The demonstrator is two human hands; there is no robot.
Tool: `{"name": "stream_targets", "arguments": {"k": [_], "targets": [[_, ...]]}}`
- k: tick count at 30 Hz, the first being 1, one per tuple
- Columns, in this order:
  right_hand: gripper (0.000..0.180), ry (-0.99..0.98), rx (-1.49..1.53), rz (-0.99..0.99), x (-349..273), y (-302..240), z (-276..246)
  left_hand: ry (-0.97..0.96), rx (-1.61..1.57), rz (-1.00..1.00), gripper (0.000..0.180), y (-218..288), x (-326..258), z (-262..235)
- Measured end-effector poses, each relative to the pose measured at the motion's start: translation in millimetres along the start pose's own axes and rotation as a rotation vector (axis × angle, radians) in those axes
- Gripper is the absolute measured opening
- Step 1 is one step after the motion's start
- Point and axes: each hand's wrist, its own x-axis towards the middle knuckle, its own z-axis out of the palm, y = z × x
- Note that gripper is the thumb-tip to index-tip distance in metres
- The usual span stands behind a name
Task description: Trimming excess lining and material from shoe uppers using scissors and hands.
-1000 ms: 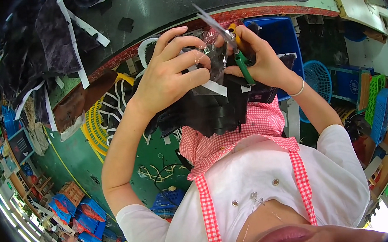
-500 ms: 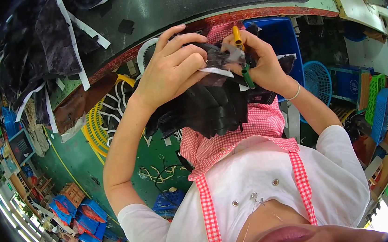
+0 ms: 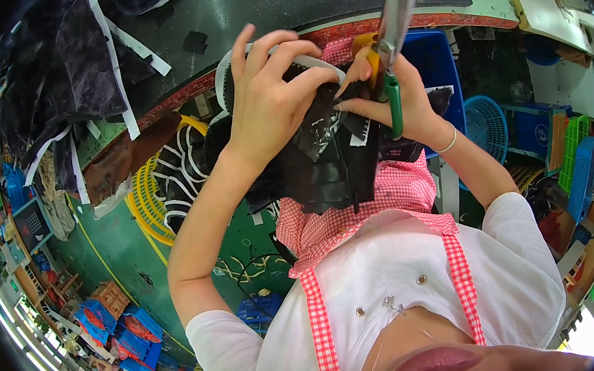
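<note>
The left hand [image 3: 268,106] was closed over the upper edge of a bundle of black fabric pieces [image 3: 323,161], fingers curled and thumb pinching a white-edged strip, apparently to hold the material taut and steady for trimming. The bundle hung between both hands, above the red-checked apron [image 3: 384,198] and just below the worktable edge [image 3: 438,20]. The right hand [image 3: 403,104] gripped scissors [image 3: 392,40] by their green and yellow handles, blades pointing up and away from the fabric; whether the blades were parted could not be told. A blue plastic basket [image 3: 487,120] stood to the right, well apart from the work.
</note>
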Motion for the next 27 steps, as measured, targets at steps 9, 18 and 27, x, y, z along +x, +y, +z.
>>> {"name": "stream_targets", "arguments": {"k": [9, 18, 27], "targets": [[0.044, 0.127, 0.122, -0.026, 21, -38, 3, -0.64, -0.886, -0.654, 0.022, 19, 17, -38], [0.056, -0.719, -0.133, 0.356, 2, -51, -46, -0.676, -1.34, -0.673, 0.024, -3, 5, -66], [0.061, -0.662, -0.225, 0.285, 14, -56, -49, -0.667, -1.272, -0.75, 0.032, -9, 10, -64]]}}
